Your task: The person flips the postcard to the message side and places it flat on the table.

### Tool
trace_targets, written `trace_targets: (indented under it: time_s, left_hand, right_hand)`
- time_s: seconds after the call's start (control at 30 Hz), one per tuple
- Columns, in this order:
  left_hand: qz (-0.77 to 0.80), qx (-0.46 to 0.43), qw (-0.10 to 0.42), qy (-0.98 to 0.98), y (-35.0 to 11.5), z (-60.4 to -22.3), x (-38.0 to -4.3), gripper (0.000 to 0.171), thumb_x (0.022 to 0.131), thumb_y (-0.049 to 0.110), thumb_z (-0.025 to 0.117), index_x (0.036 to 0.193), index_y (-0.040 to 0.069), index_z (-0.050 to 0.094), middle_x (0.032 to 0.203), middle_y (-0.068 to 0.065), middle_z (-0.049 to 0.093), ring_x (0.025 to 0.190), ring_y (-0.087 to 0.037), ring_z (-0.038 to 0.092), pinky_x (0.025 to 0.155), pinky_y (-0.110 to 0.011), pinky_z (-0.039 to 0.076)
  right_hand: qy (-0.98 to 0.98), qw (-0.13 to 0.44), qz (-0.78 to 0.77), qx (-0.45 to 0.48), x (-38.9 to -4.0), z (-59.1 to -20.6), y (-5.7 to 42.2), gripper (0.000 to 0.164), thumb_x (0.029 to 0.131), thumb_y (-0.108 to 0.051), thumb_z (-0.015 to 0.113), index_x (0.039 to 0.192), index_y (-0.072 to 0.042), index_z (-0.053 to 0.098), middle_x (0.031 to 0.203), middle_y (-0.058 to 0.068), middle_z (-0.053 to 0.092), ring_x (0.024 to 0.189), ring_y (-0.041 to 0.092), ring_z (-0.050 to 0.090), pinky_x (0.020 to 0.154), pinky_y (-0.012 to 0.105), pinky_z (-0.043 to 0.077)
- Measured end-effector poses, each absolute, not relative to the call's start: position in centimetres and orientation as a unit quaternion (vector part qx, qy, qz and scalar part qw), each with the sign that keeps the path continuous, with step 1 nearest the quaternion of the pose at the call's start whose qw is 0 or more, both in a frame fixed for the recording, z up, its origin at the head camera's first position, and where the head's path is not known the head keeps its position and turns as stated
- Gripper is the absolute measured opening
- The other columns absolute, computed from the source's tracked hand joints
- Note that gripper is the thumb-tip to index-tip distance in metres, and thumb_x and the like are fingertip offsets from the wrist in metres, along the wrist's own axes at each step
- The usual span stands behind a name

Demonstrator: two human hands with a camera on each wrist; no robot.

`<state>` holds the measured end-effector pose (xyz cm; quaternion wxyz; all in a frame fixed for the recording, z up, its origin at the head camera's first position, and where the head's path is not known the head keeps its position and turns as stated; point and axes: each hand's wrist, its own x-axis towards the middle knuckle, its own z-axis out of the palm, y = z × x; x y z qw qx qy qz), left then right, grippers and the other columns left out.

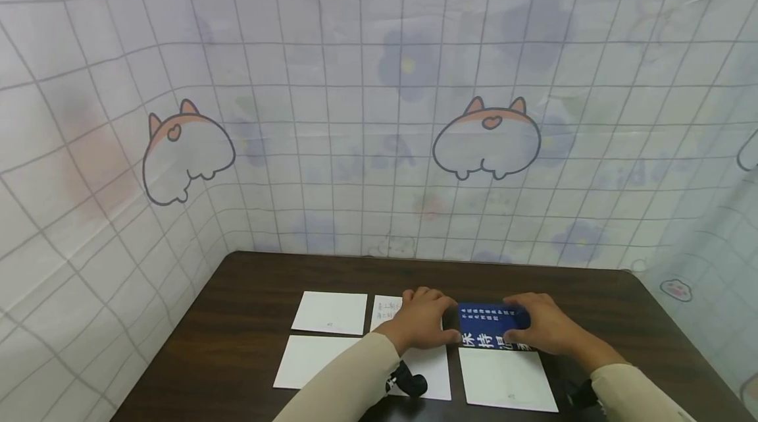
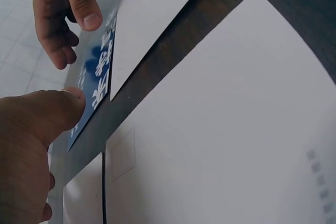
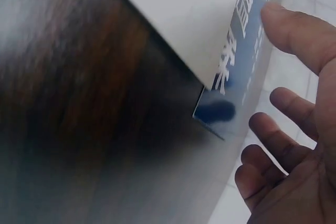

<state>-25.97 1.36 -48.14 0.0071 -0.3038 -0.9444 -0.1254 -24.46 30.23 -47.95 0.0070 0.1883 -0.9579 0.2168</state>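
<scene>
A blue card (image 1: pixel 482 326) printed with white characters lies on the dark table at the back right of a group of white cards. My left hand (image 1: pixel 422 320) is at its left end, thumb extended along the card's edge and fingers relaxed. Over the right end is my right hand (image 1: pixel 547 326), its thumb reaching across the printed face. In the right wrist view, the fingers (image 3: pixel 275 137) of that hand are spread and loosely bent beside the blue card (image 3: pixel 242 61). Part of a white card (image 1: pixel 387 307) with handwriting is hidden behind the left hand.
Other white cards lie around: one at back left (image 1: pixel 330 312), one at front left (image 1: pixel 314 359), one under the left forearm (image 1: pixel 429 369) and one in front of the blue card (image 1: pixel 506 379). Behind the brown table (image 1: pixel 195 356) hangs a patterned curtain (image 1: pixel 355 145).
</scene>
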Motion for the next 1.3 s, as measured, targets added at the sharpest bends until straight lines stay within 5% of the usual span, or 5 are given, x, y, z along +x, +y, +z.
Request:
trace_targets:
  time_s: [0.47,0.93,1.3]
  left_hand:
    - [-0.109,-0.278,-0.014,-0.954,2.6,-48.5,-26.5,0.066,0.088,0.065,0.068,0.143,0.031,0.058,0.143,0.006,0.055,0.132,-0.023,0.046,0.1,-0.051,0.028]
    - [-0.091,-0.251,-0.036,-0.963,3.4,-47.5,-26.5,0.071,0.083,0.065,0.073,0.144,0.031,0.058,0.138,0.005,0.056,0.125,-0.02,0.048,0.099,-0.051,0.027]
    - [-0.078,-0.235,-0.034,-0.968,3.9,-47.5,-26.5,0.077,0.078,0.065,0.078,0.145,0.032,0.058,0.136,0.005,0.055,0.124,-0.02,0.047,0.099,-0.052,0.028]
  right_hand:
    - [-0.965,-0.04,0.203,0.163,-24.9,-47.5,33.0,0.085,0.071,-0.043,0.092,0.138,-0.002,0.059,0.141,0.028,0.053,0.13,0.057,0.038,0.098,0.072,0.037]
    - [-0.957,-0.121,0.199,0.172,-25.7,-45.5,34.0,0.093,0.065,-0.02,0.097,0.143,0.002,0.052,0.138,0.029,0.052,0.129,0.06,0.039,0.099,0.072,0.036]
    - [-0.967,-0.139,0.154,0.147,-26.4,-45.7,33.7,0.094,0.062,-0.019,0.098,0.144,-0.008,0.054,0.14,0.024,0.05,0.129,0.058,0.04,0.092,0.072,0.042]
